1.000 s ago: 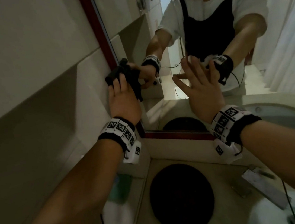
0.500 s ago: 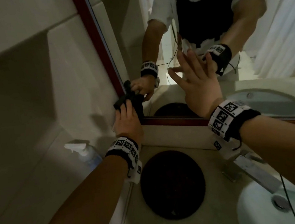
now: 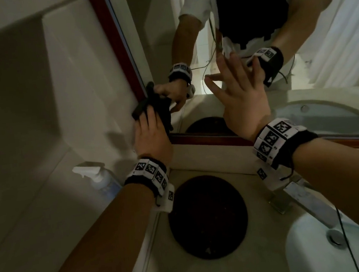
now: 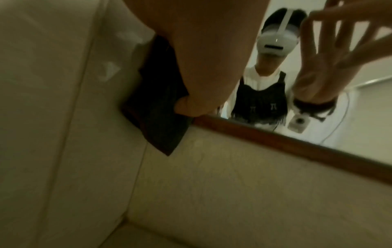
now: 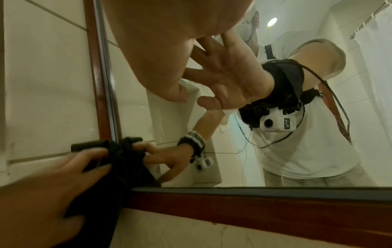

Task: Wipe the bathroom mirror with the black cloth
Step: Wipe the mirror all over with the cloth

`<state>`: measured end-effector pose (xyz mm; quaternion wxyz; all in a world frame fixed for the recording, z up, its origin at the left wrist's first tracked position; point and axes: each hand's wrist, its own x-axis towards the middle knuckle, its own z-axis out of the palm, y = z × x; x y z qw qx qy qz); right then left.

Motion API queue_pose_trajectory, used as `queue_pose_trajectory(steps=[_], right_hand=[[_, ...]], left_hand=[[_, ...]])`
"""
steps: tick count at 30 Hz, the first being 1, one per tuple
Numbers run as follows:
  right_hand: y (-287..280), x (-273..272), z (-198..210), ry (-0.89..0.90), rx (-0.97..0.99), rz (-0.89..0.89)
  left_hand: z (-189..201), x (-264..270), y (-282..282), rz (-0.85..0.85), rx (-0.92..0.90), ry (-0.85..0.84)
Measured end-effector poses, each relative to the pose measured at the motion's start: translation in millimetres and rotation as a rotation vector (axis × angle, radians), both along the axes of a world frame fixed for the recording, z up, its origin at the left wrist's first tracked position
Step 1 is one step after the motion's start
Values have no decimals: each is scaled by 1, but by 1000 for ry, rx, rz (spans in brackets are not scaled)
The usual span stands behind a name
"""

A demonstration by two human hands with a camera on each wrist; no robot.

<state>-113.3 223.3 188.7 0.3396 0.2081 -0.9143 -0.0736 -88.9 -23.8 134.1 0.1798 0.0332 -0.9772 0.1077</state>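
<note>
1. The left hand [image 3: 150, 137] presses the black cloth [image 3: 159, 109] against the bottom-left corner of the bathroom mirror [image 3: 251, 27], fingers fairly straight on top of it.
2. The cloth lies bunched over the red-brown wooden frame [image 5: 265, 208]; 1 tail hangs below the lower rail.
3. The right hand [image 3: 242, 96] is spread with fingers straight, holding nothing, its fingertips at the glass farther right; actual contact is unclear.
4. The cloth looks soft, light and limp, so it probably folds and slips under a loose palm; flat pressure over its middle should drag it cleanly.
5. The glass is rigid and fragile: moderate, even force seems wise.
</note>
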Motion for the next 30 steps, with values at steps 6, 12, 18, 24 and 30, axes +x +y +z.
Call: queue_pose_trajectory(steps=[6,12,18,24,30], right_hand=[[9,8,-8,8,-8,35],[10,14,-20,-26,-7,16],[18,20,-30,-126,63,34],[31,28,-49,-196,48,184],[41,38,-86,-356,-2,269]], left_hand=[[-67,4,5,87,231,-160],[-72,9,15,58,335,-163],[-80,4,32,91,644,-100],[-68,4,57,140,793,-90],[-71,21,114,-45,758,-179]])
